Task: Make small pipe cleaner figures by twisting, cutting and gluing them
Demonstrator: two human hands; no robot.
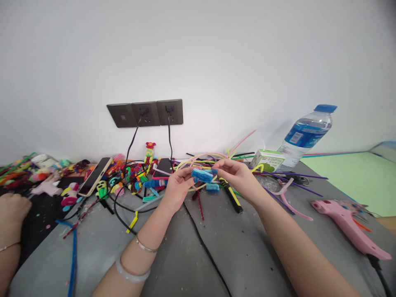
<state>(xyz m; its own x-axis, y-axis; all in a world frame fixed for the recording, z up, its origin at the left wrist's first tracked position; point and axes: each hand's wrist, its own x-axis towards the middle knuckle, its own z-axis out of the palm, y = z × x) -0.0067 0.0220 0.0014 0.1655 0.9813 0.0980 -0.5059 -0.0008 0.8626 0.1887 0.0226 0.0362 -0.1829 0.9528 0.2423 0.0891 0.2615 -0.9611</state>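
Between my two hands, above the grey table (173, 255), is a small blue fuzzy piece (201, 176) that looks made of pipe cleaner, with a lighter blue upper edge. My left hand (179, 187) pinches its left end between thumb and fingers. On the other side, my right hand (236, 177) is closed at the piece's right end, where a short darker blue bit sticks out. A second blue fuzzy piece (212, 188) lies just below and behind. Beside my right hand rests a black and yellow-handled tool (231, 196), its far end hidden.
Pipe cleaners (210, 157) and a juice box (267, 160) lie behind my hands. A leaning water bottle (306, 134) and pink glue gun (349, 227) are rightward. Leftward are fuzzy figures (71, 194), a phone (95, 176), black cords (201, 239) and another person's hand (12, 210).
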